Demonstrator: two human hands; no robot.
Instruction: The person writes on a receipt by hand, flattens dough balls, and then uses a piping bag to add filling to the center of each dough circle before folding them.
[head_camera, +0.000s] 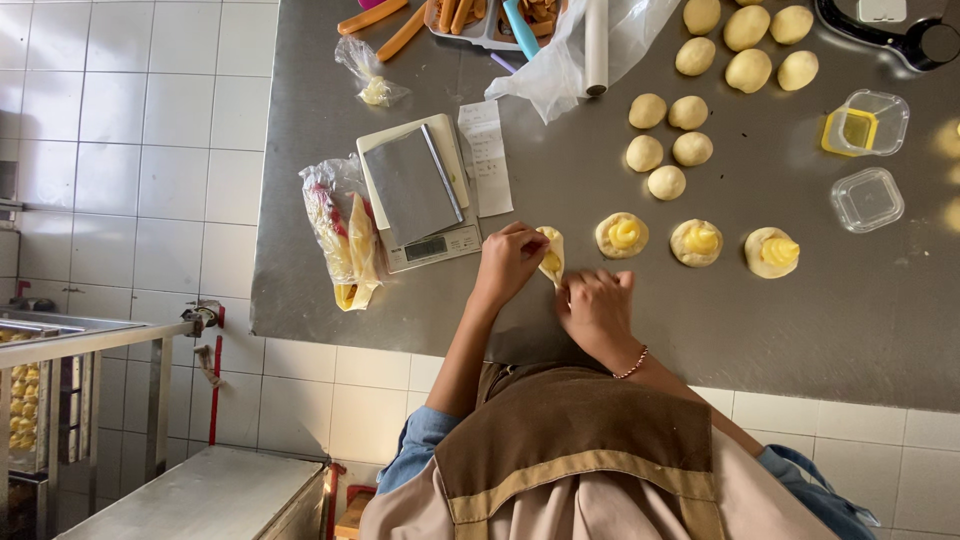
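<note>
Our left fingers (528, 243) and right fingers (580, 287) pinch a filled dough round (551, 255) closed above the worktop (700, 320). At three o'clock lie three open rounds (697, 242); the seam likely needs firm, even pinching.

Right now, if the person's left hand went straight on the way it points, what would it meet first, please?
The left hand points up the steel table, away from the person. Past the dough piece it pinches, the paper slip beside the scale probably comes first; depth is unclear.
</note>
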